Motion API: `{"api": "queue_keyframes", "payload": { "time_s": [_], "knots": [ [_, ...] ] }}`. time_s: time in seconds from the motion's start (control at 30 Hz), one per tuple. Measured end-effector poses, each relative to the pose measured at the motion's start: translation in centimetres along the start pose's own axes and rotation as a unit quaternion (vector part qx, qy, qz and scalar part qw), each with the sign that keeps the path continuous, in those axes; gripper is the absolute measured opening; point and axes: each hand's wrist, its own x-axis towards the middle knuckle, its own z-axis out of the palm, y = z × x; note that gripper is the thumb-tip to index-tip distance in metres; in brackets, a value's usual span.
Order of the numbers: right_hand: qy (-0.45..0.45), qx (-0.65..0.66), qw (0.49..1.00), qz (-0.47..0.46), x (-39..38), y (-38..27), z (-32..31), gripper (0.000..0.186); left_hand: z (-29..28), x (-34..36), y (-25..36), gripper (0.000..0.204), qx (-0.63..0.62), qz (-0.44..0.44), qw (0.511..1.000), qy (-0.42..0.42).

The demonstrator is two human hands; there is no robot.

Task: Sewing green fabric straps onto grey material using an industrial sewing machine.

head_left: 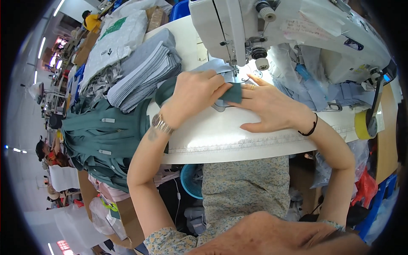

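Note:
My left hand (193,91) is closed on a piece of dark green fabric (233,93), thumb and fingers pinched together near its edge. My right hand (270,106) lies with fingers spread, its fingertips touching the right end of that fabric. Both hands are just in front of the needle area of a white sewing machine (231,36). Light blue-grey fabric (214,65) lies behind the green piece, close to the presser foot. My left hand covers part of the green piece.
Left of the machine, a folded blue-grey fabric stack (146,74) sits beside green garments (106,131) and a white plastic bag (117,44). A ruler strip (238,146) runs along the table's front edge. Yellow tape (361,125) hangs at right; a blue basket (189,180) stands below.

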Motion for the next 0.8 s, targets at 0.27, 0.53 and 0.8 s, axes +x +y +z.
{"api": "queue_keyframes", "payload": {
  "time_s": [0.27, 0.53, 0.8],
  "knots": [
    [0.126, -0.115, 0.985, -0.01, 0.3, 0.4, 1.7, 0.032, 2.4, -1.2, -0.1, 0.013, 0.071, 0.01, 0.997, 0.017],
    [0.121, -0.098, 0.987, 0.045, -0.8, 0.8, 1.2, 0.037, 1.7, -0.7, 1.4, 0.018, -0.007, 0.003, 1.0, -0.014],
    [0.11, -0.064, 0.989, 0.077, -0.5, 0.8, 1.3, 0.036, 2.0, -1.1, 0.5, 0.017, -0.017, 0.009, 0.998, 0.054]
  ]
}}
